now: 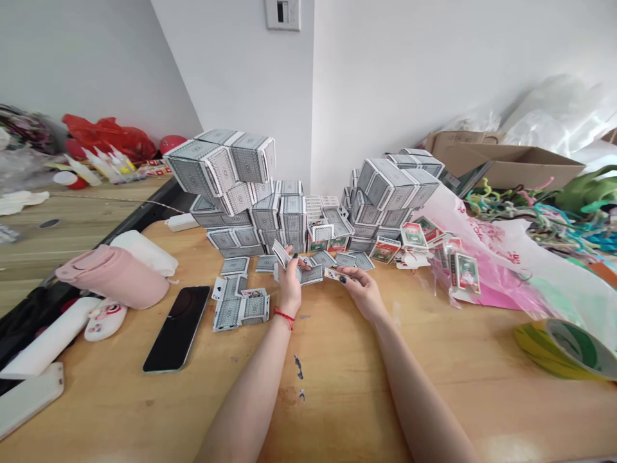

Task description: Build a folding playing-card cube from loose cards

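My left hand [290, 283] stands upright at the middle of the wooden table [328, 360], pinching several grey-backed playing cards [301, 270]. My right hand [361, 290] reaches in from the right, its fingertips on a face-up playing card [335, 274]. Just behind both hands rise two piles of card-built blocks, one on the left [231, 186] and one on the right [390, 196]. Loose, partly joined cards [240, 307] lie left of my left wrist. Opened card boxes [414, 236] are scattered to the right.
A black smartphone [177, 328] and a pink flask [113, 276] lie left of the hands. A roll of tape [563, 350] sits on a pink plastic bag's edge at right. Behind it stand a cardboard box [511, 164] and tangled coloured pipe cleaners [535, 209].
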Demonstrator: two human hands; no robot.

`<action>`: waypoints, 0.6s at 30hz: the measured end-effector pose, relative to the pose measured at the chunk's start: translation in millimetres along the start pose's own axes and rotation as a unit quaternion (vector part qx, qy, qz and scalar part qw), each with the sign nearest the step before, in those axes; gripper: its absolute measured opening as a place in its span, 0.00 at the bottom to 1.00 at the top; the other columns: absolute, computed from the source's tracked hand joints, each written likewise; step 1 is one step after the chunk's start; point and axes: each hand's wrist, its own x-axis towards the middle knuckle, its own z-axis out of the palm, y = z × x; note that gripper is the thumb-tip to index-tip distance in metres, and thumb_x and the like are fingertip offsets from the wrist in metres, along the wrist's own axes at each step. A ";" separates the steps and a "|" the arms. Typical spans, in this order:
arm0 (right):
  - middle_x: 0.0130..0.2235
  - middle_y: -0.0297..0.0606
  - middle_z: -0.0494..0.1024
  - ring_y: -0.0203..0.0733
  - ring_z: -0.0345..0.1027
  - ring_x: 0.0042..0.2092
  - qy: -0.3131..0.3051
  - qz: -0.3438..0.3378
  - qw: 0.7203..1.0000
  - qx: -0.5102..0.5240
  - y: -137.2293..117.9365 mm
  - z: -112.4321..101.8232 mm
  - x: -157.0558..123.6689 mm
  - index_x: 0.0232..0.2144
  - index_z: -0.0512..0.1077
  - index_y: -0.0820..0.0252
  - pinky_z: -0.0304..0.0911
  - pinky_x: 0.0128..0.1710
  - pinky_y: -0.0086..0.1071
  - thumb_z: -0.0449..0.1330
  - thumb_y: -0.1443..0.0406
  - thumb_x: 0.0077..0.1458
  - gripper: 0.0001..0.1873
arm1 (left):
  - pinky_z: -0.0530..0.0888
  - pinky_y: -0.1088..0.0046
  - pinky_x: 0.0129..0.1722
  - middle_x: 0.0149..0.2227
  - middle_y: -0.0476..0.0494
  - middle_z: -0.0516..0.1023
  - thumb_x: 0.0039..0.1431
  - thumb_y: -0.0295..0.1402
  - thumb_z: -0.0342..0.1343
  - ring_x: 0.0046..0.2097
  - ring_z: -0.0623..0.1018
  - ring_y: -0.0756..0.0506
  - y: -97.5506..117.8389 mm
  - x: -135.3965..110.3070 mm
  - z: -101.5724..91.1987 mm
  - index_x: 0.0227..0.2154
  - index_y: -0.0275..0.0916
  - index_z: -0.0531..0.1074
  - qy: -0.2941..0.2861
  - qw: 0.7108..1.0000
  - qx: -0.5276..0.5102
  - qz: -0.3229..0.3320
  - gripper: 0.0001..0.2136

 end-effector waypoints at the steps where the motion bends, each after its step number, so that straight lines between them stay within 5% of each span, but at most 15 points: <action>1: 0.45 0.39 0.74 0.45 0.66 0.48 -0.005 -0.006 1.000 -0.028 -0.5 0.3 -0.5 0.35 0.71 0.57 0.56 0.52 0.41 0.67 0.61 0.40 0.17 | 0.70 0.74 0.34 0.25 0.53 0.69 0.51 0.33 0.52 0.25 0.72 0.52 0.5 0.3 -0.3 0.48 0.42 0.64 -0.001 1.000 0.008 0.011 0.19; 7: 0.48 0.40 0.71 0.46 0.62 0.51 -0.013 -0.078 0.994 -0.070 -1.2 1.6 -0.2 0.41 0.67 0.55 0.57 0.52 0.41 0.67 0.62 0.38 0.25 | 0.71 0.70 0.37 0.27 0.50 0.72 0.53 0.33 0.51 0.28 0.75 0.49 2.5 1.2 -1.8 0.52 0.41 0.60 -0.021 0.997 0.069 0.028 0.22; 18: 0.47 0.39 0.69 0.44 0.63 0.49 0.006 -0.090 0.991 -0.102 2.3 0.3 0.1 0.42 0.63 0.54 0.59 0.49 0.40 0.66 0.64 0.39 0.26 | 0.71 0.72 0.34 0.27 0.50 0.73 0.54 0.34 0.50 0.27 0.75 0.49 2.7 -0.9 -2.2 0.51 0.39 0.62 -0.021 0.989 0.136 0.045 0.20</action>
